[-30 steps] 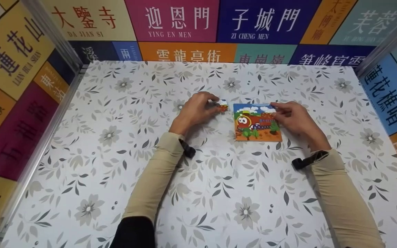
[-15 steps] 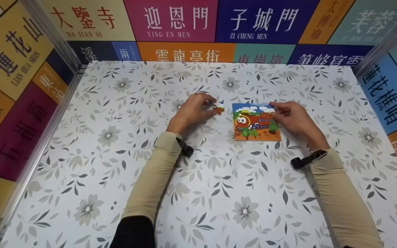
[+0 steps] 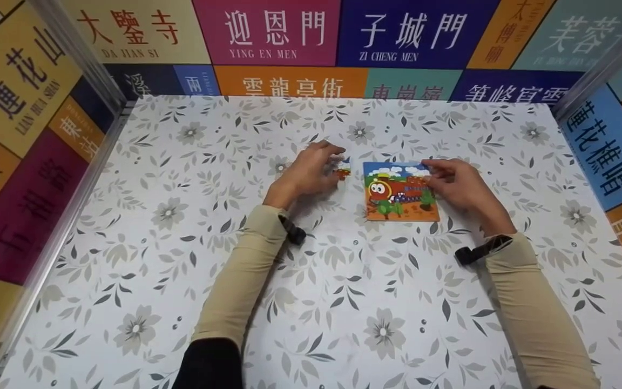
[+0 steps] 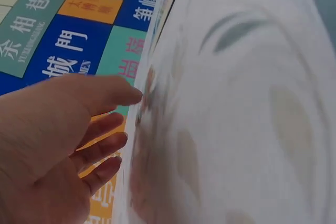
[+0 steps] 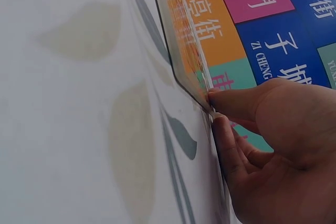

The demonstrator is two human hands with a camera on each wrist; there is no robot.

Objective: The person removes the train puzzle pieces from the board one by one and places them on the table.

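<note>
A square jigsaw puzzle [image 3: 400,195] with a cartoon train on it lies right of the table's middle. My right hand [image 3: 458,181] pinches its right edge near the upper corner. In the right wrist view, the thumb and forefinger of that hand [image 5: 273,135] meet at the edge of the board [image 5: 181,59]. To the left of the puzzle, a small puzzle piece [image 3: 343,173] in red, green and blue lies by my left fingertips. My left hand [image 3: 311,170] has its thumb and fingers apart, as the left wrist view of the hand [image 4: 68,135] also shows.
A white tabletop [image 3: 268,259] with a grey leaf and flower pattern lies under everything. Colourful panels [image 3: 276,32] with large lettering wall in its back and both sides. Black wrist cameras [image 3: 475,253] sit at both cuffs.
The small puzzle piece shifted slightly left, away from the puzzle, with my left hand. That hand's fingers have since spread off it. My right hand keeps its place on the puzzle's edge.
</note>
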